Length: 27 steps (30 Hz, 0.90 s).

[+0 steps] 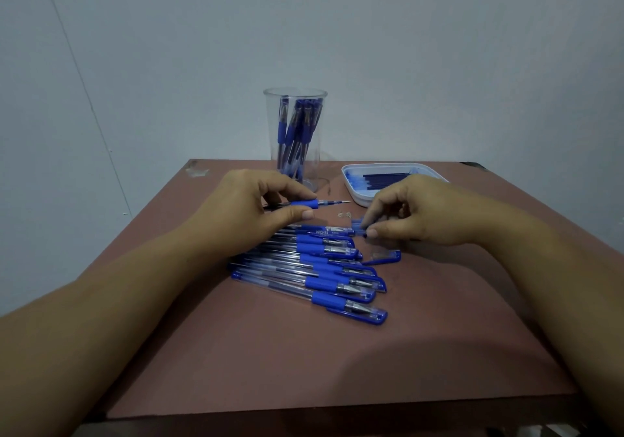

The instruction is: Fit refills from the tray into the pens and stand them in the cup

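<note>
Forearms over bench. Left hand fingers clamped on uncapped pen, right hand pinching its cap, I think. Several done in cup; roughly nine pens in row left, refills in tray.

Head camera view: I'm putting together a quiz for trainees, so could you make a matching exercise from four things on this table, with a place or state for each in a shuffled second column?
Things:
1. cup
2. tray
3. uncapped pen
4. small blue piece

Places or states:
A. pinched by the right hand
B. held in the left hand
C. holds dark refills
D. clear, with pens standing inside

Pairs: 1-D, 2-C, 3-B, 4-A
</note>
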### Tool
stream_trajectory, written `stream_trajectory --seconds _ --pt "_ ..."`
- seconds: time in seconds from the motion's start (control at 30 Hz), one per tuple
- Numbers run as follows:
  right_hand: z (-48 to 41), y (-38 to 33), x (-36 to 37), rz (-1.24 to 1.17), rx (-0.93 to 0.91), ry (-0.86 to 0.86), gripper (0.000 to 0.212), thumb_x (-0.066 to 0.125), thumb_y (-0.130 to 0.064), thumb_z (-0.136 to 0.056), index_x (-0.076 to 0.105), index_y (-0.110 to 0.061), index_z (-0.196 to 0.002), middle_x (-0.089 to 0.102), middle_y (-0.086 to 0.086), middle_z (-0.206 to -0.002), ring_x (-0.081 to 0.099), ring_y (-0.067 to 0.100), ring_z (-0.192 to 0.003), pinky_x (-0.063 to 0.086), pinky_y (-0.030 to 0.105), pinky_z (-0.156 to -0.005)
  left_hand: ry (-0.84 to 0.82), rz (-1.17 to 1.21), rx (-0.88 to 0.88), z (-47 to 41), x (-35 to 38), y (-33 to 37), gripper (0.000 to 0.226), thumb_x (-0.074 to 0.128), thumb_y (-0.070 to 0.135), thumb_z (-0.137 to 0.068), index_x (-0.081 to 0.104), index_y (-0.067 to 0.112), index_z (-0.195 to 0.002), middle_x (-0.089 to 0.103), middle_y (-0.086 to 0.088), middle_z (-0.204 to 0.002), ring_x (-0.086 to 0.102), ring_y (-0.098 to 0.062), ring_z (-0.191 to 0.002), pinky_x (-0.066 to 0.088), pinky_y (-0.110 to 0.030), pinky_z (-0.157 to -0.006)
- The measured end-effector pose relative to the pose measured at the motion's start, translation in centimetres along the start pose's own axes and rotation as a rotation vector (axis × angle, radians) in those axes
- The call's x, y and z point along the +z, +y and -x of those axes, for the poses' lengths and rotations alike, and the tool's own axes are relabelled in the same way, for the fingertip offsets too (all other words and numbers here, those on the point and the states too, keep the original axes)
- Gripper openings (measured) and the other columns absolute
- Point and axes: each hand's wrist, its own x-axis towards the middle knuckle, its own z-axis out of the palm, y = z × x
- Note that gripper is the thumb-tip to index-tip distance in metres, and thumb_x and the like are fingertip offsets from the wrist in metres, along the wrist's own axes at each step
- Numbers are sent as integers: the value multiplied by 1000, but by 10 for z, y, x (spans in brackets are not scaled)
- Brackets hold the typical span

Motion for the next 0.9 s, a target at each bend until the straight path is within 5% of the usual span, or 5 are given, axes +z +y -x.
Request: stream_trajectory --seconds 0.23,0.9 --pt "1 -7 1 -336 -129 288 12 73 -9 -84 69 -20 -84 68 -11 -70 58 0 -66 44 11 -62 23 -15 2 -1 -1 0 19 76 34 -78 69 45 -90 69 19 -77 61 -8 -75 42 -7 -64" --pt "-4 -13 13 -314 -178 316 14 74 -6 -82 70 -20 -85 67 -6 -74 57 0 -66 46 12 -63 43 -7 35 -2 2 2 18 71 43 -74 70 44 -92 67 25 -78 60 -6 -77 42 -7 -64"
